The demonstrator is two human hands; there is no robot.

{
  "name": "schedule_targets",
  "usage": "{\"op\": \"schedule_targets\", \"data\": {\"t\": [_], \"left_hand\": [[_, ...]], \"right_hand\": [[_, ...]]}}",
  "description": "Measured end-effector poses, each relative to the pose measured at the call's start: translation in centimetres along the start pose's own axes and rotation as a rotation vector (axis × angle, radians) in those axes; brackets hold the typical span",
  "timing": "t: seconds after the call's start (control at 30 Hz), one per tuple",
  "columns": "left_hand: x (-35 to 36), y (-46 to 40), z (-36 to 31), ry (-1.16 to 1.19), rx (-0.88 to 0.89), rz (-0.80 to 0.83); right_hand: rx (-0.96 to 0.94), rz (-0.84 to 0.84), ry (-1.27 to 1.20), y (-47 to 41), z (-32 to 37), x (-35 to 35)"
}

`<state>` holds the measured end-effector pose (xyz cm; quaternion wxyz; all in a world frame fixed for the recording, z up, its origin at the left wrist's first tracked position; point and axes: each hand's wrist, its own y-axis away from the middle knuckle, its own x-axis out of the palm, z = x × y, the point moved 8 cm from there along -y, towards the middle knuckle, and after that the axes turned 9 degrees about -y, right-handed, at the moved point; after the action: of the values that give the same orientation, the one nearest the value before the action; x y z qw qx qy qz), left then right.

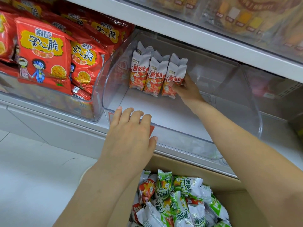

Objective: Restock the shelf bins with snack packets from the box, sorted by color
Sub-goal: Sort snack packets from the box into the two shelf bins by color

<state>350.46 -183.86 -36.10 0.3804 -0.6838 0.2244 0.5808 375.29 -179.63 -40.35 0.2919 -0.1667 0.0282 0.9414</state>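
Fingers of your right hand pinch the rightmost red-and-white potato crisp packet standing inside the clear plastic bin. Your left hand rests relaxed on its front rim, covering a red label.

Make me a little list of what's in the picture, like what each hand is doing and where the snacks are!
left hand: rests open on the front rim of the clear bin
right hand: fingers grip the rightmost red packet
red packets in bin: standing upright in rows at the back
cardboard box: below the shelf, holds green packets and some red ones
next bin on the left: big red bags
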Motion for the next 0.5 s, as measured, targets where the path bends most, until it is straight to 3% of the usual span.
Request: {"op": "schedule_targets", "data": {"t": [0.23,0.4,0.5], "left_hand": [[0.1,0.0,-0.1,-0.003,0.011,0.02],[0.2,-0.1,0.0,0.003,0.013,0.054],[0.3,-0.1,-0.1,0.016,0.005,0.084]], "right_hand": [[-0.01,-0.165,0.059,0.5,-0.2,-1.5],[0.021,-0.087,0.098,0.6,-0.2,-0.5],[0.048,-0.131,0.109,0.5,0.6,-1.2]]}}
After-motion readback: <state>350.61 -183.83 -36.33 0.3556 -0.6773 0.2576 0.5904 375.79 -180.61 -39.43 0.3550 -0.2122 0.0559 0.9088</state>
